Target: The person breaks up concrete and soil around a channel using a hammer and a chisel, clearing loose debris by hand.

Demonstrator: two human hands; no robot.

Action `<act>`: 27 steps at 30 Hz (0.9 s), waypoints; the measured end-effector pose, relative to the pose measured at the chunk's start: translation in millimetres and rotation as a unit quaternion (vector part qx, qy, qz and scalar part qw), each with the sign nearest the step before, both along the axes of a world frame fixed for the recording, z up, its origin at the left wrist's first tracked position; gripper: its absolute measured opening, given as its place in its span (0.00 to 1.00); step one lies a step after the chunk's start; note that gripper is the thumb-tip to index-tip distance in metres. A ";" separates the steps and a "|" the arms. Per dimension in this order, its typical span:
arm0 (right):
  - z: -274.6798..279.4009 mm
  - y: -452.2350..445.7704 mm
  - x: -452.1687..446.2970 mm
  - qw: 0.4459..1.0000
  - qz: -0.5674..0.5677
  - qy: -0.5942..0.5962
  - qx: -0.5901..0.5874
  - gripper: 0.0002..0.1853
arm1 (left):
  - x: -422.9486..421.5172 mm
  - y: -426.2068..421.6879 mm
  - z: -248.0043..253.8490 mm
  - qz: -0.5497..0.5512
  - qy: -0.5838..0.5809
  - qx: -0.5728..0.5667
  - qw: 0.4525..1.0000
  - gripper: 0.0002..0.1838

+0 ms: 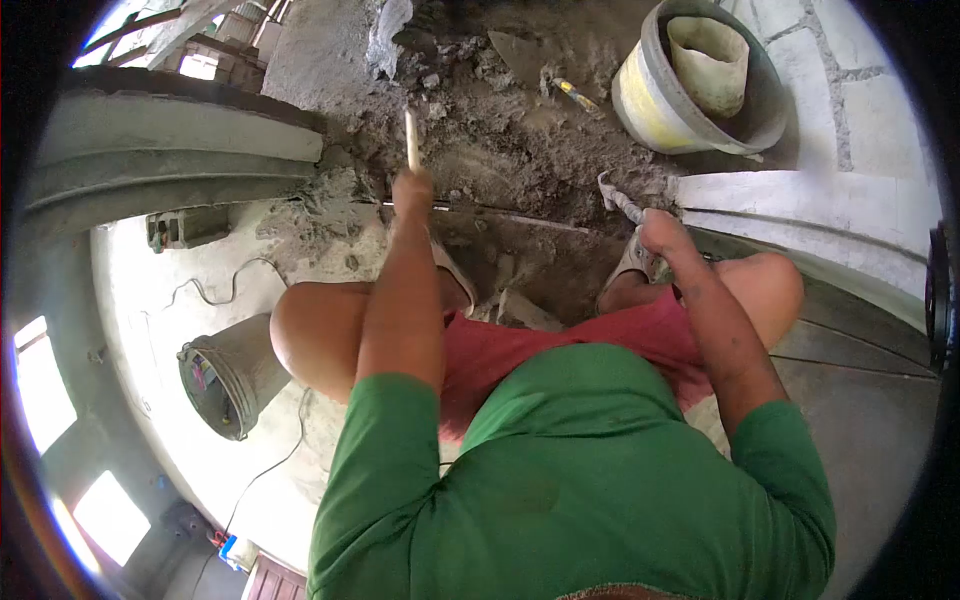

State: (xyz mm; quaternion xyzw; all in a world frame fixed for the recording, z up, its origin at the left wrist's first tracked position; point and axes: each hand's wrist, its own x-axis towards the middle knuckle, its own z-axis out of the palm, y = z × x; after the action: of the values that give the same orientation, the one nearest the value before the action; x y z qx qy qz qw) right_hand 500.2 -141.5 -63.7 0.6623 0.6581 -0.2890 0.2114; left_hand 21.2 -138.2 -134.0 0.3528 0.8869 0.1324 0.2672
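Note:
My left hand [412, 194] is closed around a pale stick-like handle [411, 140], which points forward over the rubble; its far end is too unclear to name. My right hand [664, 233] grips a grey, cement-crusted tool [624, 204] with a small curved head, held low over the dirt near my right foot. Between and ahead of the hands lies loose wet-looking soil and mortar rubble [510, 165]. A thin rod [515, 215] lies across it, just right of my left hand. Farther forward rests a trowel with a yellow handle [577, 97].
A large cement-stained bucket [640, 100] with a smaller container [712, 60] inside stands front right. Low ledges [170, 165] [800, 210] flank me. At left are a hollow block [190, 228], a tipped bucket [222, 380] and a cable [275, 455].

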 end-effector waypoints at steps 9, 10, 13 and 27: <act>20.2 16.6 -4.2 0.999 0.018 -0.009 -0.035 0.15 | 38.2 -47.1 46.7 0.108 -0.055 -0.174 0.977 0.21; 14.8 19.8 -3.5 0.999 0.017 -0.008 -0.035 0.15 | 40.2 -47.1 45.1 0.107 -0.054 -0.173 0.978 0.21; -4.8 21.1 13.8 0.997 0.053 -0.037 -0.042 0.17 | 63.0 -43.3 26.4 0.166 -0.085 -0.023 0.982 0.19; -10.5 3.3 12.7 0.997 0.069 0.003 -0.026 0.20 | 177.0 -65.4 -8.4 -0.011 -0.229 -0.100 0.968 0.21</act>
State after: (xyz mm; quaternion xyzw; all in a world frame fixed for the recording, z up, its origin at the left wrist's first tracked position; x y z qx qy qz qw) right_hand 512.9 -138.2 -74.2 0.6086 0.6952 -0.2929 0.2460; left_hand 198.3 -203.6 -142.4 0.2940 0.8068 0.1171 0.4989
